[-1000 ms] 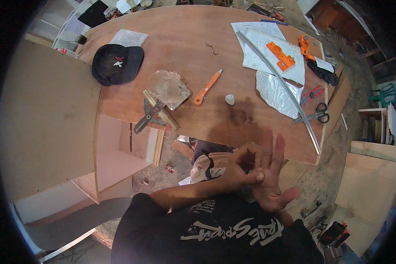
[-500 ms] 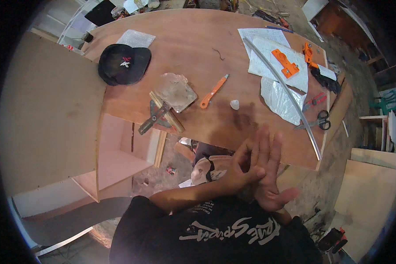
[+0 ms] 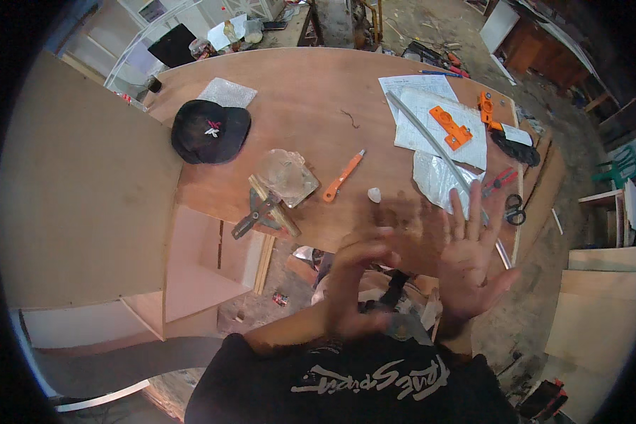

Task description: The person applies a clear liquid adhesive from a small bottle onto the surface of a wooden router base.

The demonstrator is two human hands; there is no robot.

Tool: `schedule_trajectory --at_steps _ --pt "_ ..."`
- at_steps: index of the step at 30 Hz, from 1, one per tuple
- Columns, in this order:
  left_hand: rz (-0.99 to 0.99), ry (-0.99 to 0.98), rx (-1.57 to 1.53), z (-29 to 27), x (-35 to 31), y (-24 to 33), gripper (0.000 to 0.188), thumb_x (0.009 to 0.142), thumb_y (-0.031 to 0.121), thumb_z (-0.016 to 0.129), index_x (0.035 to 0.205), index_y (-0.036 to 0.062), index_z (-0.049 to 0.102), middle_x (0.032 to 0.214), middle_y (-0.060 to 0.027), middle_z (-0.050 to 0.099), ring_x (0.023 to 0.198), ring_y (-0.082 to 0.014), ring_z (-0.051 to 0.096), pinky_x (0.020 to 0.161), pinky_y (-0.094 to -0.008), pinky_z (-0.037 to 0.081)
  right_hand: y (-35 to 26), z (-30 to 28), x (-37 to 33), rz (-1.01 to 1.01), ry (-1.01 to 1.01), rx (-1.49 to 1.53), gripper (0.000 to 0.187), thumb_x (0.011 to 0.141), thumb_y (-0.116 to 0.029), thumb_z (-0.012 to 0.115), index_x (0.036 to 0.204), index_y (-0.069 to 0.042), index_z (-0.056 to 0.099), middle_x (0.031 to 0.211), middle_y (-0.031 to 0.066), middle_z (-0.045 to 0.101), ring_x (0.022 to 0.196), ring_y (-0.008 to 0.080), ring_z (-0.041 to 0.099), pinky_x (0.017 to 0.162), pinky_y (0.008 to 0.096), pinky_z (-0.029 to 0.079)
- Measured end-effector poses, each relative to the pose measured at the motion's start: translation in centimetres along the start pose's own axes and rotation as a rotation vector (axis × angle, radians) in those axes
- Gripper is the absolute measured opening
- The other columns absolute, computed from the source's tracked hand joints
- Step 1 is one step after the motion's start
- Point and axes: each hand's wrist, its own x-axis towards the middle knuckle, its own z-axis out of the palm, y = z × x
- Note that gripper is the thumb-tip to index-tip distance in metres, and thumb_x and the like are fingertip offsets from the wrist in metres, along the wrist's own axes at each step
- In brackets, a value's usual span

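Note:
My right hand (image 3: pixel 471 272) is raised over the near right part of the wooden table (image 3: pixel 297 78), palm showing and fingers spread, with nothing in it. Lower and to its left is my left hand (image 3: pixel 357 283), blurred by motion. Its fingers are bent and stand apart from the thumb, and no object shows between them. The two hands do not touch. Beyond them lie a small white lump (image 3: pixel 374 194) and an orange utility knife (image 3: pixel 344 177). A long grey metal strip (image 3: pixel 431 134) passes behind my right fingers.
A black cap (image 3: pixel 208 133) sits at the far left. Near it are a clear plastic-wrapped item (image 3: pixel 284 173) and a dark-handled tool (image 3: pixel 254 218) on a wood strip. Orange jigs (image 3: pixel 451 128), red-handled pliers (image 3: pixel 502 179) and scissors (image 3: pixel 516 210) lie right. A tall board (image 3: pixel 85 191) borders the left.
My hands, touching each other before, have come apart. The right one moved right and spread its fingers; the left one moved left and opened. The view has shifted, with the table lower in it.

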Motion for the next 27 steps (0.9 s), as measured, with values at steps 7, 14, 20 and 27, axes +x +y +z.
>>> schedule_trajectory --at_steps 7,14,20,27 --pt "0.638 -0.111 -0.638 5.6 5.5 11.8 0.061 0.087 0.021 0.065 0.137 0.0048 0.034 0.138 -0.0157 0.037 0.109 -0.0233 0.052 0.093 -0.0384 0.044 1.8 -1.8 -1.4 0.100 0.054 -0.215 0.098 0.089 -0.068 0.040 0.151 0.000 0.006 0.155 0.0224 0.016 0.139 0.0350 0.028 0.112 0.0412 0.023" --pt "0.638 -0.196 -0.723 6.6 5.5 12.4 0.060 0.087 0.019 0.065 0.137 0.0046 0.034 0.139 -0.0158 0.036 0.108 -0.0222 0.052 0.092 -0.0373 0.044 2.1 -2.5 -3.6 0.088 0.061 -0.341 0.098 0.088 -0.068 0.041 0.151 -0.001 0.007 0.156 0.0216 0.014 0.140 0.0343 0.028 0.114 0.0442 0.020" --pt "0.654 -0.210 -0.710 6.6 5.1 12.8 0.060 0.086 0.017 0.064 0.137 0.0044 0.034 0.140 -0.0159 0.035 0.107 -0.0213 0.052 0.092 -0.0363 0.044 2.6 -3.4 -4.0 0.049 0.077 -0.447 0.097 0.087 -0.067 0.040 0.151 -0.002 0.008 0.155 0.0212 0.016 0.140 0.0332 0.027 0.114 0.0435 0.018" --pt "0.678 -0.211 -0.713 7.0 4.9 13.1 0.060 0.086 0.014 0.064 0.137 0.0043 0.034 0.141 -0.0161 0.034 0.105 -0.0203 0.052 0.091 -0.0351 0.044 2.9 -3.5 -3.6 0.079 0.110 -0.522 0.098 0.085 -0.066 0.044 0.151 -0.002 0.009 0.156 0.0205 0.016 0.140 0.0318 0.028 0.114 0.0405 0.017"
